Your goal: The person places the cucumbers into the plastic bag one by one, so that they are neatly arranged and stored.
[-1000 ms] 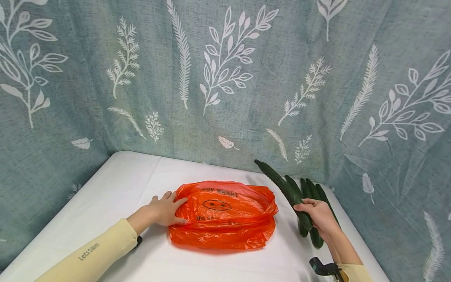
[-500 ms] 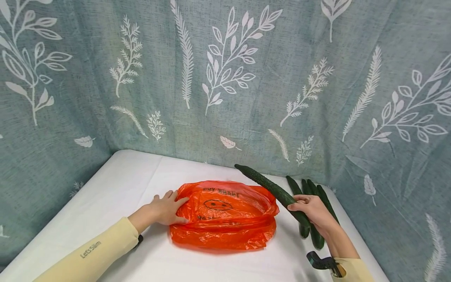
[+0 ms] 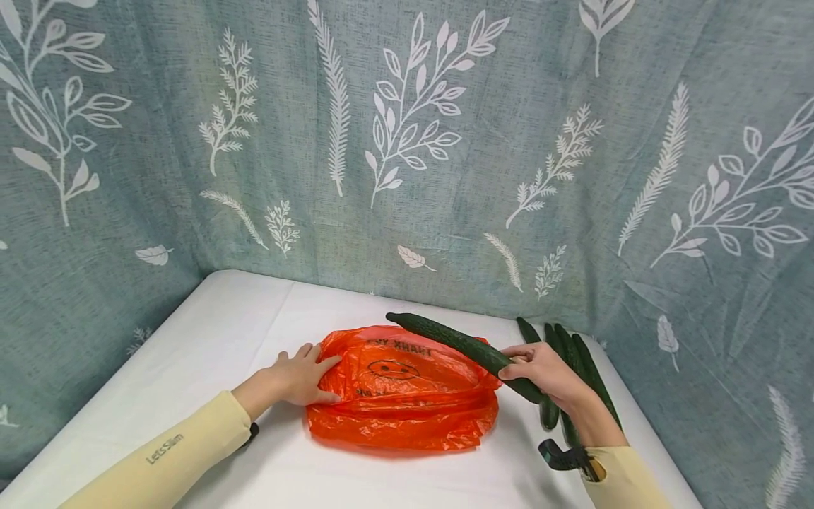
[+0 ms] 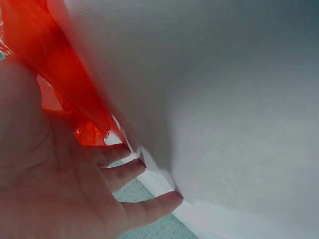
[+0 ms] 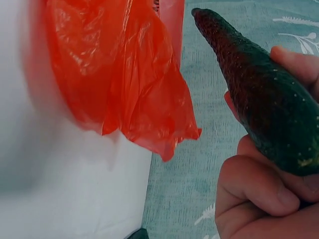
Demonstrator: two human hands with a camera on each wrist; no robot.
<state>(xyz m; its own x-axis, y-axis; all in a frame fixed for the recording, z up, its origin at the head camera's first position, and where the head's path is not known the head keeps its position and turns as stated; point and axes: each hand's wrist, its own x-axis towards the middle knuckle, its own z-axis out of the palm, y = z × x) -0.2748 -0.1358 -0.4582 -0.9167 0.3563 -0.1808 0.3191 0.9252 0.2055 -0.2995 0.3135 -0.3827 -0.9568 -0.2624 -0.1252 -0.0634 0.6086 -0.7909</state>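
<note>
A long dark-green cucumber slants in the air over the right and back part of a red-orange plastic bag. My right hand grips it near its near end, fingers and thumb round it; the right wrist view shows the bumpy cucumber beside the bag, apart from it. The bag lies on the table with its mouth spread and dark print showing. My left hand rests at the bag's left edge with fingers spread. In the left wrist view three fingers of this hand touch the white table straight.
Several more cucumbers lie side by side at the right of the white table, partly behind my right hand and wrist. A grey-green curtain with white leaf prints stands along the back and both sides.
My right hand has carried the cucumber left from beside the others, and its far tip has swung left and down over the bag. The left hand and bag have stayed put.
</note>
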